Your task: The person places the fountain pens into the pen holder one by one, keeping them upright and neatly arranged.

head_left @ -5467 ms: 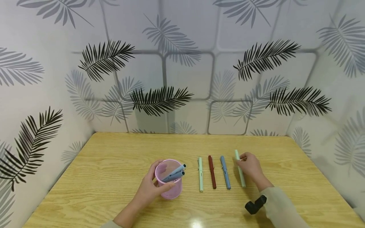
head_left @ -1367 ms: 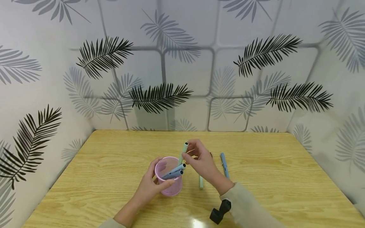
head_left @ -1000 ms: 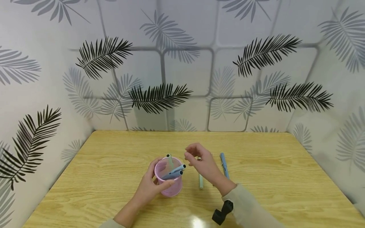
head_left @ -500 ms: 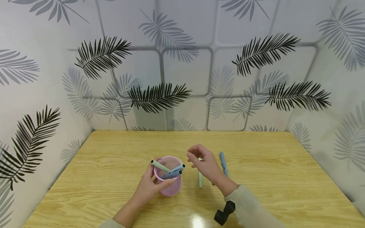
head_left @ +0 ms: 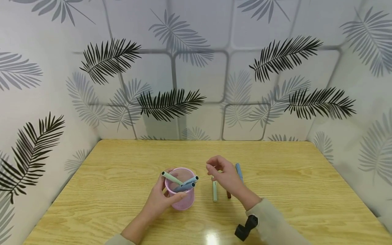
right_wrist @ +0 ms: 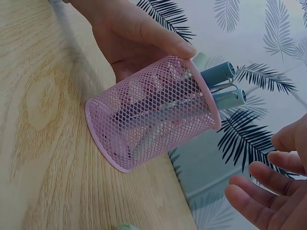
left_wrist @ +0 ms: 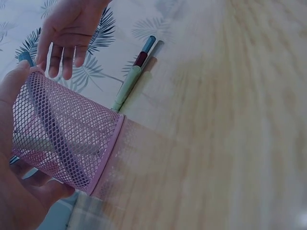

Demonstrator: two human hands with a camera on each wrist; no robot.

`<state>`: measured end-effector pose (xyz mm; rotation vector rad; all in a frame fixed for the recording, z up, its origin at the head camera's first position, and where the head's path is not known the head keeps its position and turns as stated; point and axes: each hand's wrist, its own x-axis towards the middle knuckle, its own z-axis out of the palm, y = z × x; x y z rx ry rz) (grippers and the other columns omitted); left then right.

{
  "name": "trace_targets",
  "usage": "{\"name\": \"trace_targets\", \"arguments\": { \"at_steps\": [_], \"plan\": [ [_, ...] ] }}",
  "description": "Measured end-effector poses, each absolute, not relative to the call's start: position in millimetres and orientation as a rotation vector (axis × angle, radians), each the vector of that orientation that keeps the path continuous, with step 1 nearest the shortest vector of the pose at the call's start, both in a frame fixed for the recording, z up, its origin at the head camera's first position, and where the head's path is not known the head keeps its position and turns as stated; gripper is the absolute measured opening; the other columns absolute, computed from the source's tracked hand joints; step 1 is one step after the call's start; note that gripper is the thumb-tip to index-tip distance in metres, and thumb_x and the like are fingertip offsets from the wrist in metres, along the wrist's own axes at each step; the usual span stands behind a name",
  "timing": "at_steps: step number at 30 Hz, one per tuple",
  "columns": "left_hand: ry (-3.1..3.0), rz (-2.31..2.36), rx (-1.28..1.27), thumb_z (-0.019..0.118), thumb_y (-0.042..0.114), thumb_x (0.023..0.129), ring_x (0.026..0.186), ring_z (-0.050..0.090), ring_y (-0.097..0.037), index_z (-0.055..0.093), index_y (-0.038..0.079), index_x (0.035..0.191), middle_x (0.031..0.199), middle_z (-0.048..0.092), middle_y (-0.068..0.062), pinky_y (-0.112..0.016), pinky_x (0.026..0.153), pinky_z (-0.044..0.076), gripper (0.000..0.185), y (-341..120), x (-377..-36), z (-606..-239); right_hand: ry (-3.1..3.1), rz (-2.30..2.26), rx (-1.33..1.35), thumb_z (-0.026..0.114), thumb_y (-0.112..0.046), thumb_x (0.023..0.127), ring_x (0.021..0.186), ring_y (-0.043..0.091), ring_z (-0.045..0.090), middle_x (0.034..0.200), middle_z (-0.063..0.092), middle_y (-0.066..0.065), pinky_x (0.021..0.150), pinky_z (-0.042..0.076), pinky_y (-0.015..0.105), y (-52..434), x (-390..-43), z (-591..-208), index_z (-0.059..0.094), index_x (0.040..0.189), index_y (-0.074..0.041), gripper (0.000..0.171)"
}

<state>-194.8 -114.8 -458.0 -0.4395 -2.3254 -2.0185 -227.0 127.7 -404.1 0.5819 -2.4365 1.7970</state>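
Note:
My left hand (head_left: pixel 159 199) holds a pink mesh pen cup (head_left: pixel 182 203), its thumb across the near side and fingers round the far side. Leaning in the cup are a mint green pen (head_left: pixel 172 178), tipped to the left, and two blue pens (head_left: pixel 185 185), tipped to the right. My right hand (head_left: pixel 228 175) hovers right of the cup with loosely bent fingers and nothing in them. Beneath it on the table lie a mint green pen (head_left: pixel 215 193), a dark red pen (head_left: pixel 228 195) and a blue pen (head_left: pixel 239 170), all partly covered by the hand.
The wooden table (head_left: pixel 122 163) reaches back to a wall (head_left: pixel 202 119) papered with leaf prints. A black camera mount (head_left: pixel 246 228) sticks out from the right sleeve (head_left: pixel 272 217).
My right hand took the rightmost green pen from the table, dropped it into the cup and let go. That pen tipped over to the left rim, and the hand drew back rightward.

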Motion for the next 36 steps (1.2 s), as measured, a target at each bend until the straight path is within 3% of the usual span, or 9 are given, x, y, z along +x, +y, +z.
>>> {"name": "trace_targets", "arguments": {
  "at_steps": [7, 14, 24, 36],
  "plan": [
    [-2.335, -2.018, -0.436, 0.081, 0.019, 0.073, 0.124, 0.042, -0.026, 0.036, 0.022, 0.138, 0.135, 0.043, -0.007, -0.047, 0.095, 0.042, 0.079, -116.2, -194.4, -456.8, -2.541, 1.775, 0.521, 0.055, -0.021, 0.095, 0.084, 0.033, 0.058, 0.093, 0.059, 0.009, 0.067, 0.052, 0.050, 138.6, -226.8, -405.0, 0.057, 0.108, -0.005, 0.020],
    [-2.342, -2.009, -0.430, 0.081, 0.020, 0.073, 0.125, 0.041, -0.026, 0.036, 0.026, 0.137, 0.136, 0.043, -0.006, -0.047, 0.096, 0.041, 0.079, -115.9, -195.5, -456.8, -2.597, 1.685, 0.485, 0.057, -0.018, 0.094, 0.078, 0.025, 0.058, 0.092, 0.059, 0.014, 0.065, 0.053, 0.046, 154.9, -226.4, -399.4, 0.057, 0.107, -0.004, 0.020],
    [-2.324, -2.015, -0.438, 0.081, 0.018, 0.073, 0.123, 0.043, -0.027, 0.036, 0.024, 0.137, 0.135, 0.044, -0.007, -0.046, 0.095, 0.042, 0.079, -115.5, -195.6, -459.6, -2.568, 1.679, 0.420, 0.058, -0.020, 0.093, 0.084, 0.038, 0.058, 0.094, 0.059, 0.017, 0.065, 0.053, 0.048, 177.7, -229.7, -411.4, 0.057, 0.108, -0.001, 0.024],
    [-2.316, -2.038, -0.421, 0.081, 0.017, 0.072, 0.123, 0.042, -0.026, 0.037, 0.026, 0.135, 0.135, 0.044, -0.007, -0.046, 0.096, 0.041, 0.077, -115.1, -195.6, -459.3, -2.635, 1.568, 0.210, 0.058, -0.019, 0.094, 0.080, 0.033, 0.058, 0.097, 0.057, 0.011, 0.059, 0.053, 0.036, 200.2, -232.6, -430.6, 0.056, 0.111, -0.002, 0.024]
  ]
}}
